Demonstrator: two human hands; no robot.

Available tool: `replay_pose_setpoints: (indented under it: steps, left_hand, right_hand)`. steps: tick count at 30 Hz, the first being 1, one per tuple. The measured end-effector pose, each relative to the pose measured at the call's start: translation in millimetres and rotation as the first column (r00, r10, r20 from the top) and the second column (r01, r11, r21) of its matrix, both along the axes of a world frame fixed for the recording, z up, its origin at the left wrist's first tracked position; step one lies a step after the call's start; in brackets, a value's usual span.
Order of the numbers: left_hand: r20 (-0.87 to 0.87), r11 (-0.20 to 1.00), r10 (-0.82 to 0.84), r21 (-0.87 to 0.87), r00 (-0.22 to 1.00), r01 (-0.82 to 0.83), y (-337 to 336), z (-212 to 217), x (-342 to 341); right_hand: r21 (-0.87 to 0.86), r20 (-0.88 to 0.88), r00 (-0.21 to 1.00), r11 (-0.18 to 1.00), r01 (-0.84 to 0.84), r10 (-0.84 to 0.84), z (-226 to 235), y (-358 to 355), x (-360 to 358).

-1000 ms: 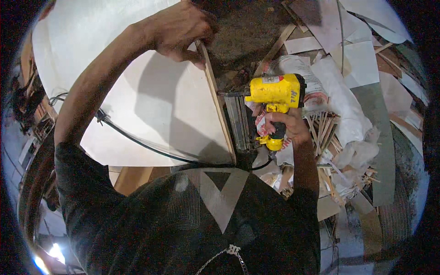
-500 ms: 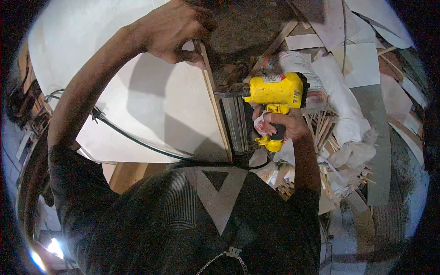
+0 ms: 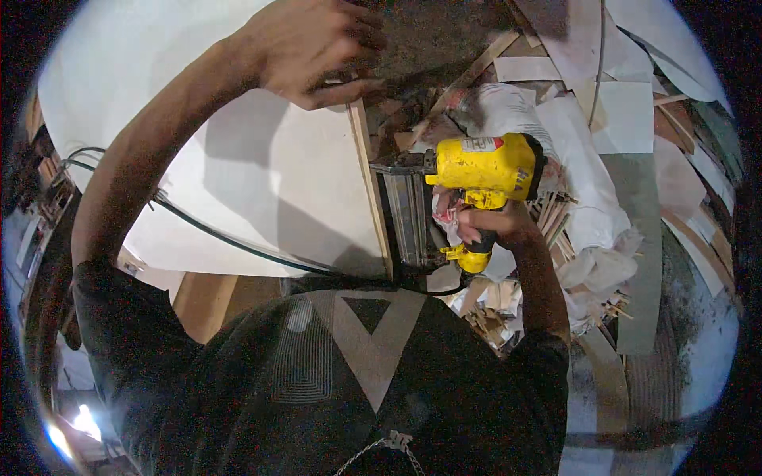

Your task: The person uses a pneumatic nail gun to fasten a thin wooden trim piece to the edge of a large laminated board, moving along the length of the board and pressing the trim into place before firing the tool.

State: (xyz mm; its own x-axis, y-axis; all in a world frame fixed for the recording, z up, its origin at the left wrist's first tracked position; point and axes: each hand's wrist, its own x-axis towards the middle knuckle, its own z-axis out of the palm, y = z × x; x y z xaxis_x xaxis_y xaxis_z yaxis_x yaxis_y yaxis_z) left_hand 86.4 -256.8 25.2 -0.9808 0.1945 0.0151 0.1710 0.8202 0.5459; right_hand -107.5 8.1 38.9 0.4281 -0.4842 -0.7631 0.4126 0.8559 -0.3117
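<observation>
1. Nearest the camera is the person's dark T-shirt with a pale triangle print (image 3: 373, 349), filling the lower middle of the view; a thin metal chain (image 3: 373, 451) hangs at its lower edge.
2. Just above the shirt, the right hand (image 3: 496, 226) is wrapped tight around the grip of a yellow pneumatic nail gun with a dark metal magazine (image 3: 480, 166). The fingers are fully curled round the handle, with a bit of pinkish cloth showing against the palm.
3. The gun's magazine lies alongside the thin wooden edge strip (image 3: 369, 186), its nose touching or just beside that strip; the exact contact point cannot be told.
4. A black air hose (image 3: 238, 242) runs from the gun's base leftward across the large white curved board (image 3: 262, 174) and under the left forearm.
5. The wooden strip stands along the right edge of the white board, running from near the shirt up to the left hand.
6. Farther off, the left hand (image 3: 313, 47) is closed over the upper end of the strip and board edge, fingers bent down on top, thumb pressed beneath.
7. Beyond and to the right, the floor holds a heap of white crumpled sacks (image 3: 579, 182), wooden offcuts (image 3: 492, 313) and flat pale sheet pieces (image 3: 627, 115).
</observation>
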Motion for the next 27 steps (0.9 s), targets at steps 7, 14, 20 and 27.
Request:
replay_pose_setpoints:
  steps: [7, 14, 20, 27]
  left_hand:
    - [-0.081, 0.999, -0.029, -0.03, 0.996, 0.027, -2, 3, -2]
    - [0.223, 0.994, 0.026, -0.109, 0.974, -0.001, -7, -2, 10]
    - [0.034, 0.973, 0.059, -0.226, 0.998, -0.05, -19, 21, 13]
    - [0.41, 0.967, 0.12, -0.254, 0.904, -0.012, -21, 30, -3]
  right_hand:
    - [-0.04, -0.06, 0.994, 0.995, -0.091, 0.088, 5, -8, -2]
    - [-0.024, 0.008, 0.994, 0.994, 0.106, -0.106, -4, 23, -6]
    - [-0.249, -0.038, 0.946, 0.92, 0.302, -0.321, 3, 61, -19]
    - [-0.181, -0.184, 0.837, 0.854, 0.487, -0.516, 1, 94, -18]
